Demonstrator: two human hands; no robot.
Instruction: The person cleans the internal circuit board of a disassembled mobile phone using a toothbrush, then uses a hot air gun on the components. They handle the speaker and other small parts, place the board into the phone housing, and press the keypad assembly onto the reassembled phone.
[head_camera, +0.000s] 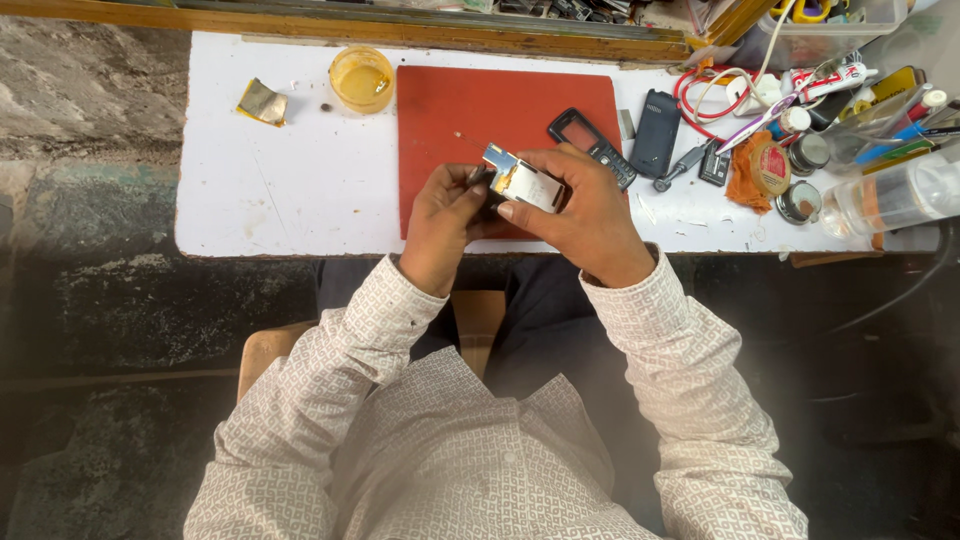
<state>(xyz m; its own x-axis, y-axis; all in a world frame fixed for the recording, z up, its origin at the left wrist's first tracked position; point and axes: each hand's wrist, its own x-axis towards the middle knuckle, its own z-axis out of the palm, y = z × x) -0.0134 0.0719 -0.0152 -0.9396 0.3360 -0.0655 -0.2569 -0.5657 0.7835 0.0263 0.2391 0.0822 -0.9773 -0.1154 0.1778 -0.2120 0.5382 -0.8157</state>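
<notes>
Both hands over red mat (455, 110) on desk (270, 190) — left hand (445, 225) and right hand (590, 215) fingers pinched on small metal-backed display module (522, 182). Mid-handling of the part; next move likely calls for steady grip.

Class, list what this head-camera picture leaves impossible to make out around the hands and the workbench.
- Underside of the small silvery part: covered by the left hand and right hand.
- Red mat: its near edge is hidden behind the hands.
- Tool clutter: crowded, cut off by the right edge.
- Yellow dish: contents too small to identify.
</notes>
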